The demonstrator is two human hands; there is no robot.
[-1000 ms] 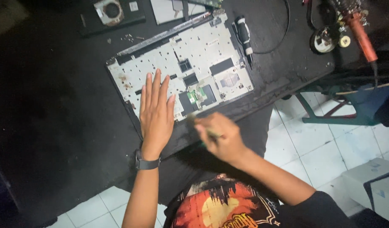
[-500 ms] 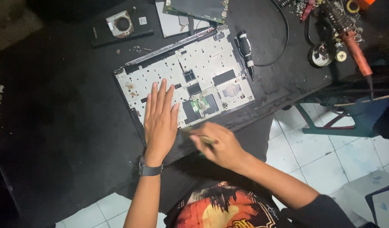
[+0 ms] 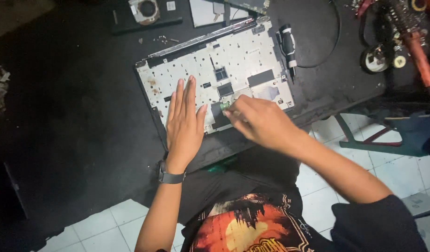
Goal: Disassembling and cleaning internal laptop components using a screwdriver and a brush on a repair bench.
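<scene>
Pale laptop chassis (image 3: 210, 74) lying long axis tilted, right end raised farther away, left hand (image 3: 184, 123) laid flat, fingers extended, on its near-left part, right hand (image 3: 259, 121) pinched on small green part (image 3: 225, 106) at its near edge

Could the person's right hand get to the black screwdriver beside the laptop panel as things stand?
Probably yes. The right hand sits on the laptop panel, and the black screwdriver lies just past the panel's edge on the table, with nothing over it.
</scene>
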